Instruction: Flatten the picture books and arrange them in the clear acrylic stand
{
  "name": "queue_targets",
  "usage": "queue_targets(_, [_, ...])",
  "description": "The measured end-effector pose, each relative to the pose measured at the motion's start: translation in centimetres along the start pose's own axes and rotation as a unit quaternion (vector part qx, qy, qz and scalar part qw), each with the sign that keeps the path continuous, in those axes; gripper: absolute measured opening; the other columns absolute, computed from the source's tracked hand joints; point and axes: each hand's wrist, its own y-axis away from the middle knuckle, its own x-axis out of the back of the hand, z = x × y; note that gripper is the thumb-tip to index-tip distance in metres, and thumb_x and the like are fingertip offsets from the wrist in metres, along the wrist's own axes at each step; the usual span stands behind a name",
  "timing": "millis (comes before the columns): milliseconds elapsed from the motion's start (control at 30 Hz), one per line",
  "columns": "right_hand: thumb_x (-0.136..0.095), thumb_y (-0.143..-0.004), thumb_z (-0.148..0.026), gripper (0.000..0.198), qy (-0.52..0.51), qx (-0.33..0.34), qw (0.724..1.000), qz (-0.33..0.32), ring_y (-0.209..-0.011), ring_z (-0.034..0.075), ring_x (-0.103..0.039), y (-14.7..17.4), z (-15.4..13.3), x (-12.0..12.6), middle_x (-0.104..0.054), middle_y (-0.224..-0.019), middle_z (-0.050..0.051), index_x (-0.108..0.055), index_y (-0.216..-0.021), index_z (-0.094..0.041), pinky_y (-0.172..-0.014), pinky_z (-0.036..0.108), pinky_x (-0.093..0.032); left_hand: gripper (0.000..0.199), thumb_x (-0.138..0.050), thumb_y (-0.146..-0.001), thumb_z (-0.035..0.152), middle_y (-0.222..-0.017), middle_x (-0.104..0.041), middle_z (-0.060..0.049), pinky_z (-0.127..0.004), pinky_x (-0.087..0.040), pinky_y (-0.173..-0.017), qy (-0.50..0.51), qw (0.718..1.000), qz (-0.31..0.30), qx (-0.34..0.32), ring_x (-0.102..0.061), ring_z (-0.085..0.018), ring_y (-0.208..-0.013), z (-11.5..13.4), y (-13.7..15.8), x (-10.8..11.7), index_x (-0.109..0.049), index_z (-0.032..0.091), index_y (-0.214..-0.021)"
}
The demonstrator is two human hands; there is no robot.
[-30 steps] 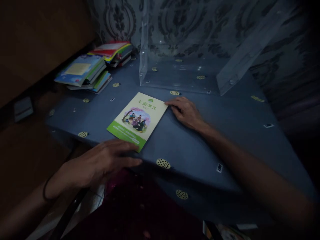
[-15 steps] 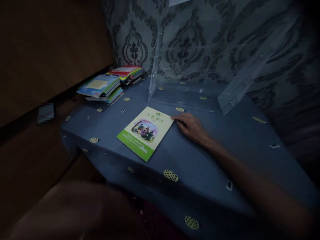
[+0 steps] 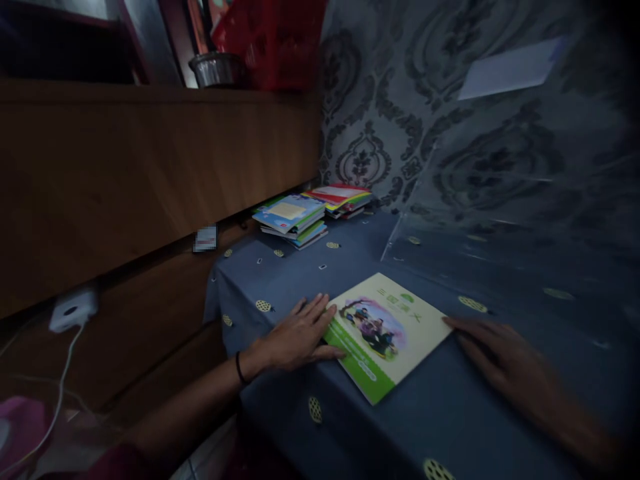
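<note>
A thin book (image 3: 387, 333) with a cream and green cover and a picture of seated figures lies closed and flat on the blue tablecloth. My left hand (image 3: 303, 333), with a dark band on its wrist, rests at the book's left edge, fingers stretched out and thumb on the green strip. On the other side, the fingertips of my right hand (image 3: 500, 353) touch the book's right corner. Its fingers are extended and a little blurred. Neither hand grips the book.
Two stacks of books, a near one (image 3: 293, 217) and a far one (image 3: 343, 199), stand at the table's back left. A clear plastic stand (image 3: 415, 200) is at the back right. Left are a wooden cabinet (image 3: 150, 173), a red basket (image 3: 285, 47), a metal pot (image 3: 217, 69) and a white power socket (image 3: 74, 310).
My left hand has come up from the lower left onto the book's left edge. My right hand stays at the right corner. The view has swung left, showing more of the cabinet.
</note>
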Motion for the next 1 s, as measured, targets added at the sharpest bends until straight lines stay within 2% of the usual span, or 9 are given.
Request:
queue_targets(100, [-0.045,-0.092,-0.053,0.039,-0.015,0.064,0.997,-0.028,-0.111,0.040,-0.069,-0.7,-1.9,-0.3,-0.074,-0.118,0.016,-0.075,-0.105,-0.033,-0.095,0.064,-0.053,0.092,-0.032,-0.094,0.074,-0.167,-0.017,-0.021,-0.050,-0.018,-0.127,0.011,1.000,0.022,-0.005,-0.008,-0.030,-0.156,-0.3,-0.1,0.0,-0.021,0.010,-0.160])
queue_targets(200, [-0.041,-0.095,-0.055,0.046,-0.056,0.116,0.987,-0.101,-0.125,0.036,-0.063,-2.1,-5.8,-1.7,-0.070,-0.132,0.011,-0.074,-0.118,-0.032,-0.111,0.063,-0.045,0.094,-0.032,-0.093,0.076,-0.166,-0.018,-0.021,-0.052,-0.019,-0.126,0.024,0.999,0.033,-0.013,-0.010,-0.030,-0.156,-0.3,-0.2,-0.4,-0.020,0.011,-0.160])
queue_targets(300, [-0.036,-0.098,-0.056,0.055,-0.086,0.130,0.972,-0.178,-0.140,0.031,-0.051,-4.0,-9.0,-3.6,-0.057,-0.148,0.008,-0.063,-0.137,-0.028,-0.118,0.057,-0.039,0.094,-0.034,-0.094,0.075,-0.166,-0.019,-0.022,-0.051,-0.020,-0.127,0.027,0.999,0.037,-0.017,-0.013,-0.031,-0.156,-0.3,-0.1,-0.5,-0.021,0.008,-0.159])
queue_targets(367, [-0.034,-0.099,-0.056,0.059,-0.086,0.131,0.967,-0.202,-0.144,0.028,-0.045,-5.5,-9.8,-4.9,-0.050,-0.153,0.008,-0.056,-0.144,-0.025,-0.120,0.054,-0.037,0.092,-0.036,-0.095,0.073,-0.166,-0.020,-0.022,-0.050,-0.020,-0.127,0.024,0.999,0.043,-0.013,-0.013,-0.030,-0.156,-0.2,0.0,-0.5,-0.021,0.009,-0.160])
queue_targets(500, [-0.033,-0.098,-0.058,0.061,-0.055,0.132,0.968,-0.205,-0.145,0.029,-0.043,-8.0,-7.9,-6.9,-0.050,-0.153,0.009,-0.056,-0.145,-0.026,-0.120,0.055,-0.035,0.089,-0.036,-0.095,0.071,-0.166,-0.022,-0.021,-0.049,-0.020,-0.127,0.026,0.998,0.053,-0.005,-0.014,-0.029,-0.156,0.0,0.2,-0.3,-0.021,0.012,-0.160])
queue_targets(667, [-0.033,-0.097,-0.059,0.065,-0.012,0.078,0.981,-0.179,-0.144,0.033,-0.043,-9.3,-5.1,-7.9,-0.053,-0.151,0.014,-0.057,-0.143,-0.020,-0.118,0.058,-0.037,0.090,-0.038,-0.095,0.071,-0.165,-0.022,-0.021,-0.048,-0.021,-0.127,0.024,0.999,0.047,-0.003,-0.015,-0.030,-0.156,-0.1,0.1,-0.1,-0.022,0.011,-0.159])
queue_targets(833, [-0.035,-0.099,-0.051,0.060,-0.025,0.047,0.980,-0.190,-0.145,0.031,-0.043,-8.3,-4.9,-5.6,-0.048,-0.154,0.015,-0.053,-0.146,-0.018,-0.117,0.056,-0.039,0.086,-0.033,-0.097,0.071,-0.165,-0.024,-0.021,-0.052,-0.024,-0.125,0.001,1.000,0.026,-0.009,-0.017,-0.031,-0.155,-0.2,-0.1,-0.5,-0.022,0.012,-0.160])
queue_targets(1000, [-0.039,-0.101,-0.042,0.052,-0.040,-0.001,0.985,-0.169,-0.143,0.031,-0.047,-5.2,-4.7,-3.0,-0.049,-0.154,0.016,-0.054,-0.145,-0.018,-0.116,0.059,-0.040,0.083,-0.036,-0.098,0.068,-0.164,-0.026,-0.021,-0.059,-0.030,-0.121,-0.030,0.999,0.028,-0.027,-0.022,-0.033,-0.154,-0.8,-0.6,-0.7,-0.021,0.015,-0.160])
